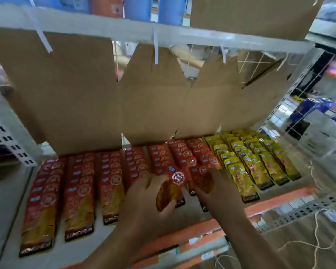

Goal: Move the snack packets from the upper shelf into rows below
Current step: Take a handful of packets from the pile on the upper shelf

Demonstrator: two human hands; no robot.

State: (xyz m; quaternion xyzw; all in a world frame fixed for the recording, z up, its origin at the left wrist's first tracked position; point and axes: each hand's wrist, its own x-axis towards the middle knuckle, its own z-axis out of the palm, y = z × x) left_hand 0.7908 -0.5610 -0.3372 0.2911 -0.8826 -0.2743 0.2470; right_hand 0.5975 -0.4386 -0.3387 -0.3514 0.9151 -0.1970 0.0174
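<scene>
Red packet (171, 189) sits in the person's left hand (144, 200), fingers and thumb curled round its lower half, right over the front of the red rows (78, 191) on the lower shelf (270, 202). Looks like the placing step. The right hand (219, 193) has its fingers down on the next row over, maybe steadying it, but it's too blurry to say if they grip. Next move probably needs the packet laid flat and lined up with its neighbours. Yellow rows (256, 164) are off to the right.
</scene>
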